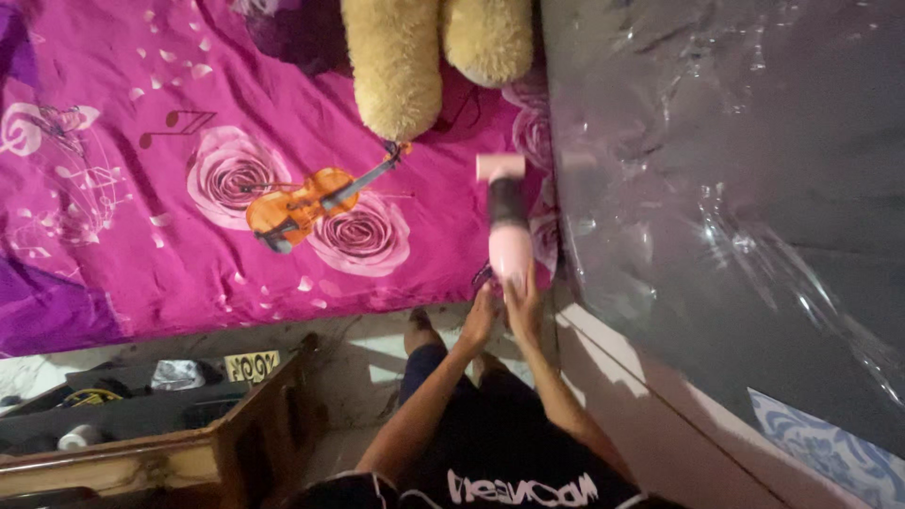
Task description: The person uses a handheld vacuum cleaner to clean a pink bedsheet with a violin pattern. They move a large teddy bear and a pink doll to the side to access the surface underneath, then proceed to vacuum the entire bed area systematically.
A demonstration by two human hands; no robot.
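Two hands (501,316) gripping blurred pink tool (507,221)

Wearing a black short-sleeved top with thin white piping at the sleeve hems; showing pale, slanted lettering across the dark cloth at the lower edge of the view; wearing dark blue legwear beneath; leaving both forearms bare from elbow to wrist; carrying no watch, ring or band on the left hand (479,319) or the right hand (524,313); baring one foot (419,330) on the pale floor.

Both hands, left hand (479,319) and right hand (523,311), grip a pink hair dryer (507,221) above the magenta rose-print bedsheet (189,188).
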